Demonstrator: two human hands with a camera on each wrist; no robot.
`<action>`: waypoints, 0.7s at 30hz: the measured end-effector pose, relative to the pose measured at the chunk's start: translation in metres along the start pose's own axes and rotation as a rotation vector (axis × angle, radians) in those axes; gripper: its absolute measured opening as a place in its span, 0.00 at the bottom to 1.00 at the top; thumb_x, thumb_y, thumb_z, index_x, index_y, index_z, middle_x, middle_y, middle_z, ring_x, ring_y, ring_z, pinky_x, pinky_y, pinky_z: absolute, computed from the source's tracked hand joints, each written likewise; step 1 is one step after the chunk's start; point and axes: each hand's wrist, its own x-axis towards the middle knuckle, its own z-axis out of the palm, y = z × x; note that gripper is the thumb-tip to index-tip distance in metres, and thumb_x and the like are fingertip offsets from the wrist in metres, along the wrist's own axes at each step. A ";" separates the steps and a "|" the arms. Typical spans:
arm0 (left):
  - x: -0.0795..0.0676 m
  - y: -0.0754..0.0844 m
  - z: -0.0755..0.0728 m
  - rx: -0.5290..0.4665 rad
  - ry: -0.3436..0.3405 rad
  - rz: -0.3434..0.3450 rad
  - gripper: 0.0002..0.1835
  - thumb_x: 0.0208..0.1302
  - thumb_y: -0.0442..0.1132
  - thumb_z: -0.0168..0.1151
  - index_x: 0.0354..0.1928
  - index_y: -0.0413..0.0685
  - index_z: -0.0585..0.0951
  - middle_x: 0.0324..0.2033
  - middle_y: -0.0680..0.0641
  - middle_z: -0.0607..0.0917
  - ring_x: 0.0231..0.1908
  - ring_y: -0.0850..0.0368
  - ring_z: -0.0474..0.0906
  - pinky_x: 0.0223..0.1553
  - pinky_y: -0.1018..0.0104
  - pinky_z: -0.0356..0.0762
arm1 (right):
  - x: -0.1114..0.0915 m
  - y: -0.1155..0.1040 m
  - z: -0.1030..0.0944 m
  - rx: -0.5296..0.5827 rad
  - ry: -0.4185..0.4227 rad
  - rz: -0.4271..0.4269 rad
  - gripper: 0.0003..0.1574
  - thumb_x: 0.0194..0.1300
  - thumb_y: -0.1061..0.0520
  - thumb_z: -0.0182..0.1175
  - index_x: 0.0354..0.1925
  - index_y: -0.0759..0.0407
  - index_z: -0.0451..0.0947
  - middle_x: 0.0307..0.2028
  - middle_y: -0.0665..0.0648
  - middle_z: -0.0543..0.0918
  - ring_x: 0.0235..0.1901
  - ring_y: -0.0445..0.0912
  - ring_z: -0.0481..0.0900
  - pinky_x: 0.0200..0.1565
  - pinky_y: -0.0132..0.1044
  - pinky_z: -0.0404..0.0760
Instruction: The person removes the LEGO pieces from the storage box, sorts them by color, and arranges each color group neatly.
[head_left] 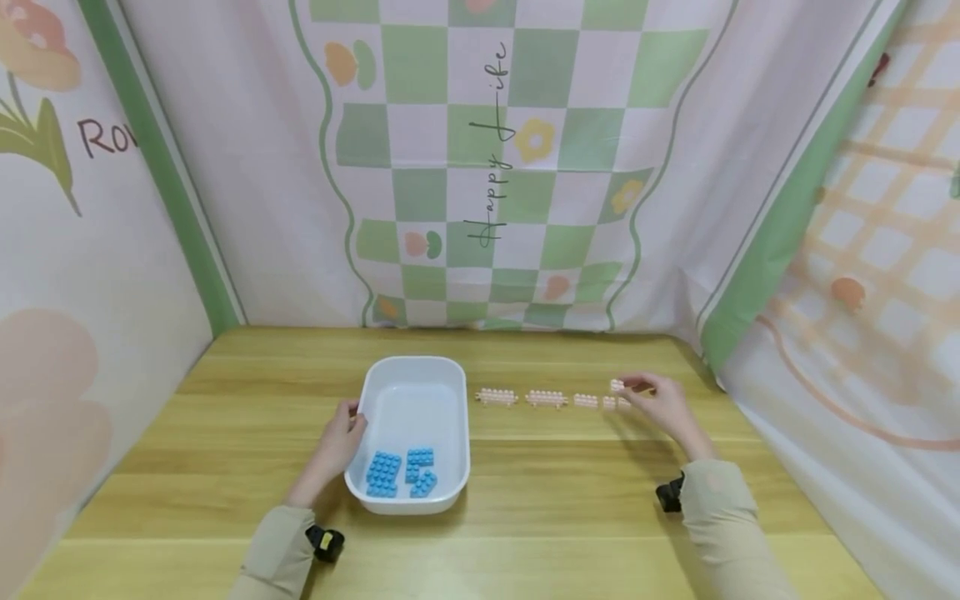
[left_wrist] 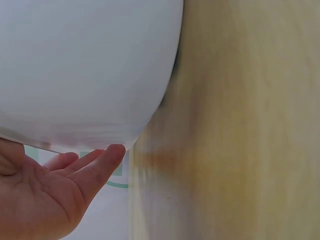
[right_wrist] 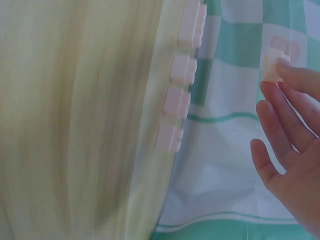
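My right hand point(head_left: 660, 402) pinches a small pale pink building block point(right_wrist: 272, 65) between thumb and fingertips, raised above the table. Below it, a row of pink building blocks point(head_left: 546, 398) of differing lengths lies on the wood; several short ones point(right_wrist: 177, 102) show in the right wrist view. To the left stands a white plastic bin point(head_left: 414, 392) with several blue building blocks point(head_left: 384, 473) at its near end. My left hand point(head_left: 341, 437) holds the bin's left rim, thumb over the edge. In the left wrist view its fingers point(left_wrist: 102, 170) touch the outer wall.
The wooden table point(head_left: 562, 517) carries the bin and the pink row. A curtain with green checks point(head_left: 480, 167) hangs behind the far edge, and patterned cloth hangs at both sides. Black wrist cameras point(head_left: 326, 543) sit at the sleeves.
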 end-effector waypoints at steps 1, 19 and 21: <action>0.000 0.000 0.000 0.001 0.002 0.007 0.24 0.72 0.41 0.37 0.61 0.29 0.59 0.60 0.25 0.65 0.60 0.31 0.66 0.58 0.42 0.70 | -0.001 0.001 -0.002 -0.001 0.000 0.005 0.16 0.60 0.59 0.62 0.44 0.68 0.80 0.37 0.66 0.85 0.37 0.57 0.80 0.44 0.53 0.79; 0.001 0.005 -0.002 0.006 -0.030 -0.061 0.24 0.72 0.38 0.36 0.64 0.30 0.57 0.64 0.27 0.62 0.64 0.33 0.62 0.63 0.44 0.65 | -0.016 0.031 -0.027 -0.066 -0.018 0.079 0.19 0.62 0.55 0.61 0.46 0.69 0.79 0.40 0.68 0.84 0.41 0.62 0.79 0.40 0.48 0.79; 0.001 0.005 -0.002 0.007 -0.031 -0.055 0.24 0.72 0.37 0.36 0.64 0.29 0.56 0.64 0.27 0.62 0.64 0.33 0.62 0.63 0.44 0.65 | -0.018 0.035 -0.029 -0.070 -0.042 0.109 0.21 0.64 0.53 0.60 0.47 0.68 0.78 0.41 0.69 0.83 0.42 0.62 0.78 0.42 0.52 0.78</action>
